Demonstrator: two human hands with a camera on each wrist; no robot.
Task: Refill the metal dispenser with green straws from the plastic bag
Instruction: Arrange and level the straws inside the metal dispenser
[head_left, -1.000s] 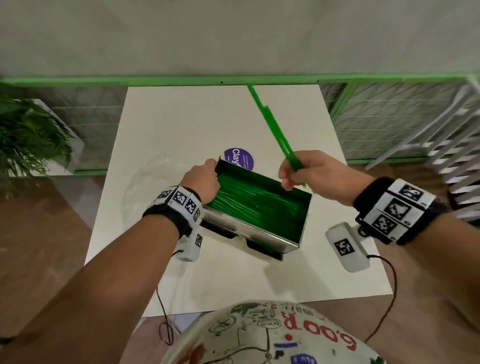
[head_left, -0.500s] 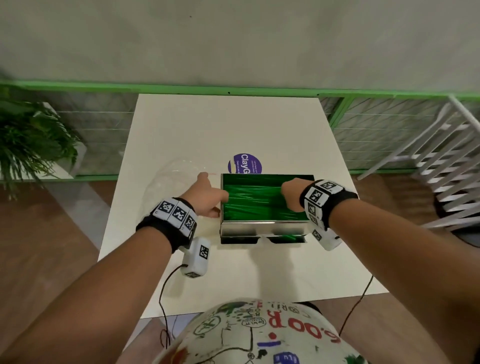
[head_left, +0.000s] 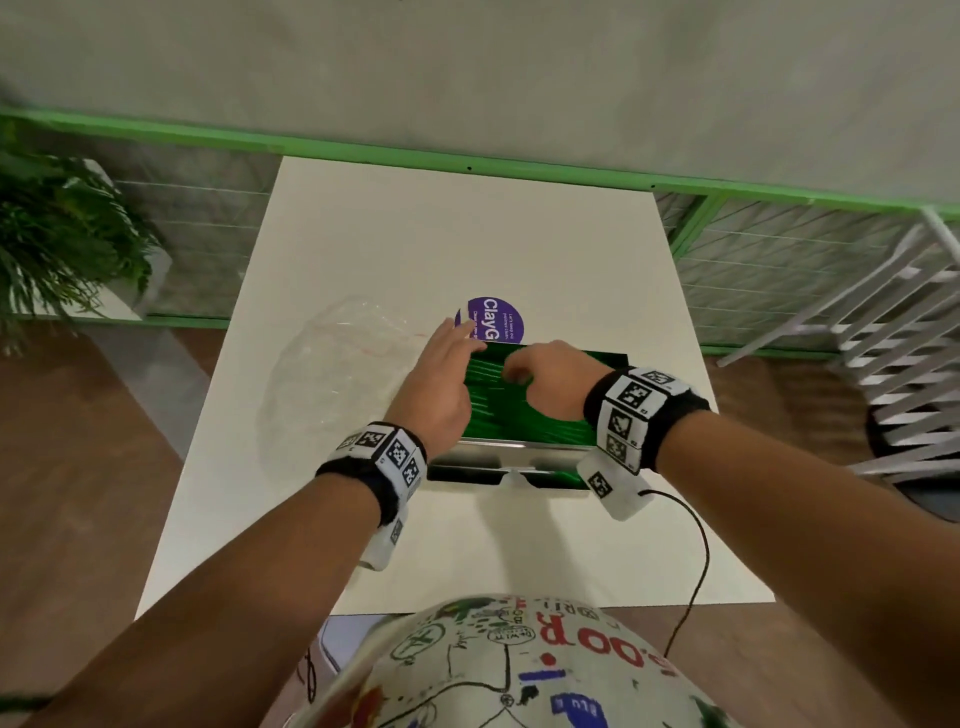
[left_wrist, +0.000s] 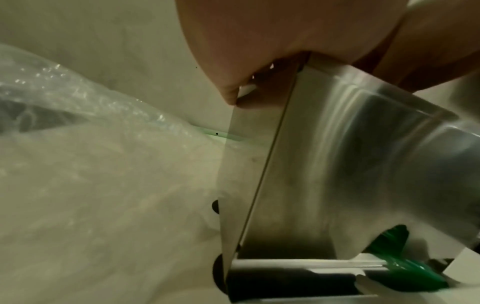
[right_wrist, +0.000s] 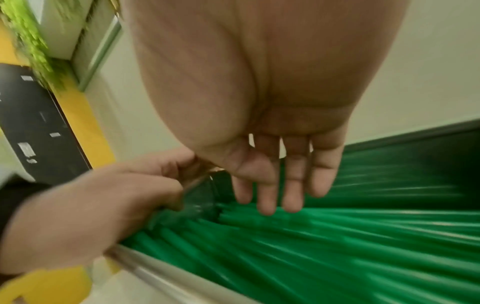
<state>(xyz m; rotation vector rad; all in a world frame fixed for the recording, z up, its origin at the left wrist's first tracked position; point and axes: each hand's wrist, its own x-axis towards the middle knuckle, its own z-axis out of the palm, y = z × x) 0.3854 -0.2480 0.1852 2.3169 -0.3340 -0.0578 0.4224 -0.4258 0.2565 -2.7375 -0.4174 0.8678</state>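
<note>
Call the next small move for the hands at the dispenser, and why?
Probably press the right hand down and sweep it along the green straws to level them. Its fingers hang straight over the pile holding nothing, the metal dispenser looks well filled, the plastic bag seems empty, and the left hand is on the dispenser's left edge.

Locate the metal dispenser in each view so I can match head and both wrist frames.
Head: metal dispenser at centre, under both hands.
Left wrist: steel side wall fills the right half.
Right wrist: only its near rim, lower left, beside the green straws.
Shared landmark: the straws, seen in all three.
</note>
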